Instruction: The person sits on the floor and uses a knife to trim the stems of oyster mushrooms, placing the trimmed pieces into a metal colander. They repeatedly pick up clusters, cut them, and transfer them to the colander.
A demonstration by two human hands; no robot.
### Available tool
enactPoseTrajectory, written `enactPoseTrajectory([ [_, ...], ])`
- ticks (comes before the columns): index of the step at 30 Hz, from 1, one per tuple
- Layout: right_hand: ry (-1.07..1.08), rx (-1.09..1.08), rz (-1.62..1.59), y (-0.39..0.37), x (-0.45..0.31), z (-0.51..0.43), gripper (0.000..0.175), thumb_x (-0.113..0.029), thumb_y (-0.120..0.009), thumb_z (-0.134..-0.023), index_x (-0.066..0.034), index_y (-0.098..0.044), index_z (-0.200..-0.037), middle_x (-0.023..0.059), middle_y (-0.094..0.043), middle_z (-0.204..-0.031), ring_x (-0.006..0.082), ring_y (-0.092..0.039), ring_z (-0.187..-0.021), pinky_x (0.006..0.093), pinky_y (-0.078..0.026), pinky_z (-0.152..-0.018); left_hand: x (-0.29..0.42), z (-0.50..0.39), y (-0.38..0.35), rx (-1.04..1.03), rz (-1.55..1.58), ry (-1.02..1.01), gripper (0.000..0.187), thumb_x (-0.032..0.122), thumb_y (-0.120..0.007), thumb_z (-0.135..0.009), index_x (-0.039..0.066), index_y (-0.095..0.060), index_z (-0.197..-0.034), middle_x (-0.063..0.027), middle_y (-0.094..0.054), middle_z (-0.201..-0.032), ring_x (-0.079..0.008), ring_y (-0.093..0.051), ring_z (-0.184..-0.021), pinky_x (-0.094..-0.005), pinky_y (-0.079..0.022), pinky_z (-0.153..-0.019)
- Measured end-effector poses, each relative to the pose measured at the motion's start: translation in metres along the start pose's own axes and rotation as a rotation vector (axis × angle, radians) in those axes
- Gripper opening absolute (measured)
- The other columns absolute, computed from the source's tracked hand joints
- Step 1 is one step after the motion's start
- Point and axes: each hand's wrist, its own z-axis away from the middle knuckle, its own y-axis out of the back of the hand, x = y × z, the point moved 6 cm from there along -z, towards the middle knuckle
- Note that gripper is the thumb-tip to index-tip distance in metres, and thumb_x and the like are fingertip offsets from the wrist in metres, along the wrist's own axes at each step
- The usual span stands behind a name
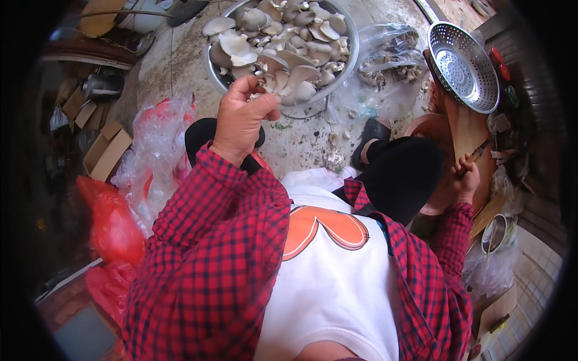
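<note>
My left hand (241, 117) pinches a cluster of oyster mushrooms (289, 83) by its base, over the near rim of a round metal basin (353, 45). Loose grey oyster mushrooms (266, 22) are heaped in that basin. Off to the right, my right hand (466, 179) is closed around what looks like the handle of a small knife (482, 149). The knife lies over a wooden board (465, 131), its blade pointing away from me. Its outline is small and partly blurred.
A perforated metal colander (465, 67) rests on the board's far end. Beside the basin is a clear plastic bag (388, 54) with more mushrooms. A reddish-brown tub (435, 128) stands by my right knee. Plastic bags (156, 153) and a cardboard box (108, 151) are at left.
</note>
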Motion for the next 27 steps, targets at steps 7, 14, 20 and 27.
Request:
enactPoseTrajectory([
  [7, 0.377, -0.383, 0.638, -0.227, -0.035, 0.116, 0.011, -0.012, -0.059, -0.093, -0.0051, -0.062, -0.101, -0.0053, -0.053, -0.074, 0.0032, -0.045, -0.060, 0.0190, -0.035, -0.055, 0.021, -0.012, 0.013, 0.073, -0.212, -0.174, 0.021, 0.000, -0.071, -0.081, 0.004, -0.059, -0.097, -0.0012, -0.059, -0.088, -0.0104, -0.061, -0.067, -0.0242, -0.052, -0.060],
  [14, 0.511, -0.911, 0.917, -0.369, 0.027, 0.187, 0.015, -0.013, -0.068, -0.082, -0.0022, -0.060, -0.089, 0.0051, -0.052, -0.073, 0.0135, -0.050, -0.068, 0.0309, -0.043, -0.062, 0.032, -0.021, 0.027, 0.120, -0.123, -0.228, 0.019, 0.001, -0.072, -0.077, 0.003, -0.060, -0.091, 0.0020, -0.059, -0.078, -0.0039, -0.053, -0.062, -0.0212, -0.043, -0.054],
  [20, 0.664, -0.948, 1.062, -0.415, 0.053, 0.192, 0.026, -0.026, -0.072, -0.085, -0.0034, -0.062, -0.092, 0.0152, -0.057, -0.076, 0.0304, -0.054, -0.067, 0.0378, -0.046, -0.064, 0.039, -0.027, 0.038, 0.107, -0.085, -0.170, 0.020, 0.000, -0.073, -0.076, 0.004, -0.060, -0.091, 0.0022, -0.059, -0.077, -0.0042, -0.052, -0.060, -0.0208, -0.042, -0.053],
  [27, 0.725, -0.925, 1.162, -0.436, 0.062, 0.173, 0.028, -0.030, -0.071, -0.086, -0.0052, -0.063, -0.097, 0.0173, -0.061, -0.082, 0.0359, -0.062, -0.075, 0.0402, -0.050, -0.067, 0.036, -0.047, 0.050, 0.133, -0.270, -0.184, 0.015, 0.006, -0.072, -0.073, 0.004, -0.063, -0.085, 0.0040, -0.058, -0.075, -0.0049, -0.048, -0.065, -0.0235, -0.042, -0.057],
])
